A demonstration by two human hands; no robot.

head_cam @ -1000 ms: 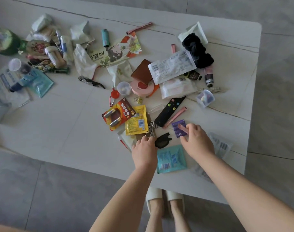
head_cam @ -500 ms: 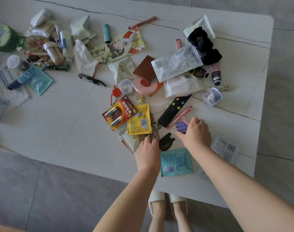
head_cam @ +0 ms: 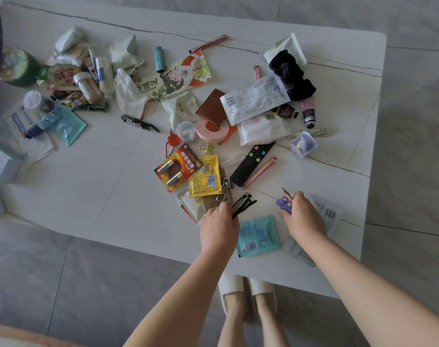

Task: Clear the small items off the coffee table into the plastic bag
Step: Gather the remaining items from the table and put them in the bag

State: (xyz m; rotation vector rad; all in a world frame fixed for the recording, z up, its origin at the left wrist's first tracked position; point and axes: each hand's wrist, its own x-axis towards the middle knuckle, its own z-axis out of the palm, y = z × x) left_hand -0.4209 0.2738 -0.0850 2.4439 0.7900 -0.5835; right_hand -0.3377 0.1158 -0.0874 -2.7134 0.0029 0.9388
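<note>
Many small items lie scattered over the white coffee table (head_cam: 88,191). My left hand (head_cam: 219,227) grips a black clip-like object (head_cam: 243,202), lifted a little off the tabletop near the front edge. My right hand (head_cam: 303,216) holds a small purple pack (head_cam: 284,203) together with a thin pink stick (head_cam: 286,191). Between my hands lies a teal sachet (head_cam: 258,235). Just beyond are a keyring (head_cam: 227,186), a yellow sachet (head_cam: 205,175), an orange battery pack (head_cam: 178,167) and a black remote (head_cam: 252,162). No plastic bag can be picked out for sure.
A green bottle (head_cam: 18,67), tubes and wrappers crowd the table's far left. A black scrunchie (head_cam: 292,75), a printed packet (head_cam: 254,98) and a small clear pot (head_cam: 303,144) sit at the right. Clear packets (head_cam: 326,214) lie under my right hand. My slippered feet (head_cam: 248,294) stand by the front edge.
My left hand has picked the black clip up off the table. My right hand has closed on the purple pack and pink stick and drawn them back toward the front edge.
</note>
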